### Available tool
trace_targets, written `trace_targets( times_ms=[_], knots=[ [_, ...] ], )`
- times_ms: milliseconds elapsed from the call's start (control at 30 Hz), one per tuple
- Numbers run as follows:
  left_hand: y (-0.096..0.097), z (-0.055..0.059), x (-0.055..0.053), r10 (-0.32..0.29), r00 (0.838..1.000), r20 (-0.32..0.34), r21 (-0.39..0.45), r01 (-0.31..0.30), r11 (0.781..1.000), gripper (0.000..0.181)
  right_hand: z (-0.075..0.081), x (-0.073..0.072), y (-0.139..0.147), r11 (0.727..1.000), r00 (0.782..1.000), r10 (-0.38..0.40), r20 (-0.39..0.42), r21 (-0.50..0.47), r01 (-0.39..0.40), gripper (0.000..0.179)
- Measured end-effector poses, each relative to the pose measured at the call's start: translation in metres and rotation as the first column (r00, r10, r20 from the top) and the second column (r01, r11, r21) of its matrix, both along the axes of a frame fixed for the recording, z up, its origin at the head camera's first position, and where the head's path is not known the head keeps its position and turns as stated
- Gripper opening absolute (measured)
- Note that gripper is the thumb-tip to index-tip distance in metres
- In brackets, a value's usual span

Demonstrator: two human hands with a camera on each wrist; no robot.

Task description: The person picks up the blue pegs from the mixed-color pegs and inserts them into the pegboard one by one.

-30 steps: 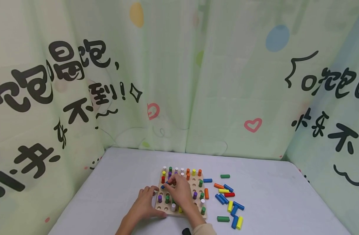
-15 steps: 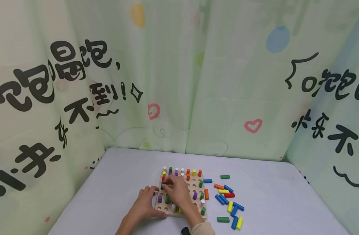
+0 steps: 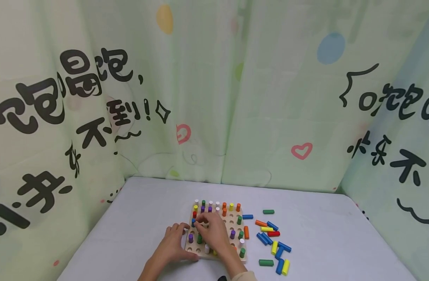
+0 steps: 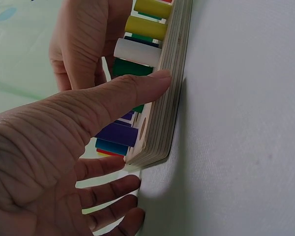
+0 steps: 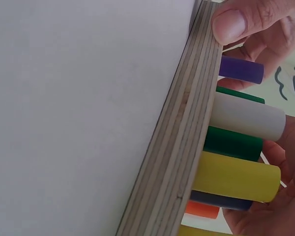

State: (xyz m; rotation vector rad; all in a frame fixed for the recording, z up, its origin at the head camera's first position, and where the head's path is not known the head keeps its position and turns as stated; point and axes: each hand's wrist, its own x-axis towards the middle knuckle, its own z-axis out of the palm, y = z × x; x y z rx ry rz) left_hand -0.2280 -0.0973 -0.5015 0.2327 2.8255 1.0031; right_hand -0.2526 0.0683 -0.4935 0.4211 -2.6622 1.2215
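- Here's the blue peg, in the left-hand column of the pegboard, with the red peg just beyond it and the purple peg on the near side.
- And the right hand is right there: thumb and forefinger close together at the peg's side, but whether they're clamped on it or only touching, I can't tell.
- Over to the left hand: fingers apart at the board's left side, thumb laid straight against the near edge.
- Danger one: how deep that peg sits is hidden, so a shallow fit could let it lean or pop out if the fingertips drag on it.
- Danger two: the palm hangs low over the green peg; a careless sweep could knock it.
- Danger three: ease the left hand off, and a sideways push might skid the board over the tabletop.
- Now the line of it: upright, one end up, long axis about square to the board's face.
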Motion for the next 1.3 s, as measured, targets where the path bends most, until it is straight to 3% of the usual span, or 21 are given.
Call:
trace_targets(
  times_ms=[467,667,933,1300],
  knots=[
    [-0.001,0.001,0.001,-0.002,1.0,-0.009,-0.003,0.002,1.0,0.084,-0.001,0.01,0.01,0.999,1.0,-0.02,0.0,-0.038,0.02,0.006],
    [-0.001,0.002,0.001,0.007,1.0,-0.001,-0.004,-0.007,1.0,0.085,0.0,0.014,0.018,0.998,0.998,-0.028,0.058,-0.055,0.031,0.009],
    [0.001,0.0,0.001,0.022,1.0,0.004,-0.019,-0.022,1.0,0.085,0.004,0.024,0.03,0.996,0.997,-0.072,0.017,-0.045,0.073,0.006],
    [0.001,-0.002,0.0,0.024,1.0,0.001,-0.025,-0.024,0.999,0.086,0.012,0.031,0.053,0.985,0.987,-0.157,0.03,-0.062,0.159,0.008]
  ],
)
